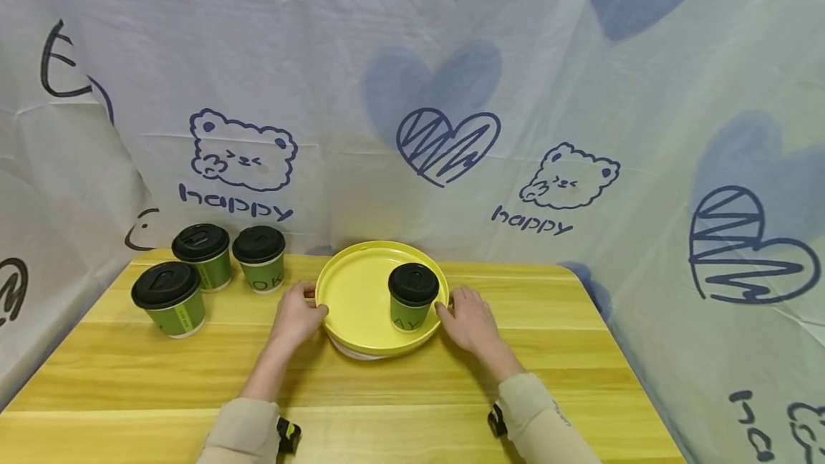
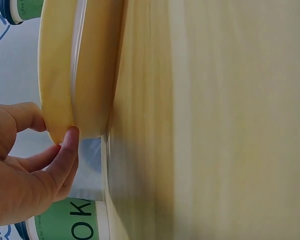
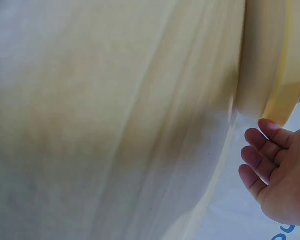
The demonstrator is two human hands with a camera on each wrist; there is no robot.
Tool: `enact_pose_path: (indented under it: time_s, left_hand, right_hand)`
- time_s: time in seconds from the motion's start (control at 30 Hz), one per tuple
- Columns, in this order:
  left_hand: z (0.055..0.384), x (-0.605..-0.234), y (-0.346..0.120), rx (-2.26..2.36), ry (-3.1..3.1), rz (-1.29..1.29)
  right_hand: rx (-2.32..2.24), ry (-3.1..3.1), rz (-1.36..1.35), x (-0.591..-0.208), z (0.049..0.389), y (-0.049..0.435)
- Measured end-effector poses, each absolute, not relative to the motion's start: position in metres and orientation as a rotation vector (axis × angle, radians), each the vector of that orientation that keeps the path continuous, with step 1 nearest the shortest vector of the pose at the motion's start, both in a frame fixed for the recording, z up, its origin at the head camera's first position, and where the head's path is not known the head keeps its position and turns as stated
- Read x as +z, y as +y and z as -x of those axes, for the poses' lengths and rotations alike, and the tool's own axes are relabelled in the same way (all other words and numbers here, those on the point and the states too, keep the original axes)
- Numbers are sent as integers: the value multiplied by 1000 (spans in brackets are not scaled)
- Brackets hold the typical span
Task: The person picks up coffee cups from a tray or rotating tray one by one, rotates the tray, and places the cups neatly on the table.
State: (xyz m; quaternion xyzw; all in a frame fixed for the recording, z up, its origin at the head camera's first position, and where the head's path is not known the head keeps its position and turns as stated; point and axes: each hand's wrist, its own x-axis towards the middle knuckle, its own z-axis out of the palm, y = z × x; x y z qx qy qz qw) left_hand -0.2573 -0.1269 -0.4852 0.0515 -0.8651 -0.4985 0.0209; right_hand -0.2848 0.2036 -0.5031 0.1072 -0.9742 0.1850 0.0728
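Observation:
A round yellow tray point(image 1: 354, 292) with a raised rim sits over a pale round base point(image 1: 357, 354) on the table. Toward its right side stands a green paper cup point(image 1: 407, 315) with a black lid and dark letters. My left hand point(image 1: 299, 315) pinches the tray's left rim, thumb above and fingertips beneath, as the left wrist view shows. At the opposite rim, my right hand point(image 1: 472, 319) pinches the edge; in the right wrist view its index fingertip point(image 3: 270, 125) lies under the rim and the other fingers are loosely bent.
Three more lidded green cups stand at the table's left: a front one point(image 1: 175, 306), a back one point(image 1: 209, 256) and one lettered cup point(image 1: 261, 263) near my left hand. A printed white cloth point(image 1: 335, 163) hangs behind the wooden table point(image 1: 387, 428).

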Motion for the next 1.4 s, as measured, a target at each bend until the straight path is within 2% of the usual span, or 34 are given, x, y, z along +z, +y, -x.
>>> enact_pose_path:
  time_s: [0.63, 0.97, 1.4]
  left_hand:
    - [262, -484, -131, -1481, -2724, -141]
    - [268, -485, -130, -1449, -2732, -137]
    - [257, -482, -122, -1458, -2718, -145]
  right_hand:
    - [759, -2906, -272, -500, 298, 206]
    - [787, -2936, -270, -497, 289, 204]
    - [828, -2902, -262, -499, 278, 203]
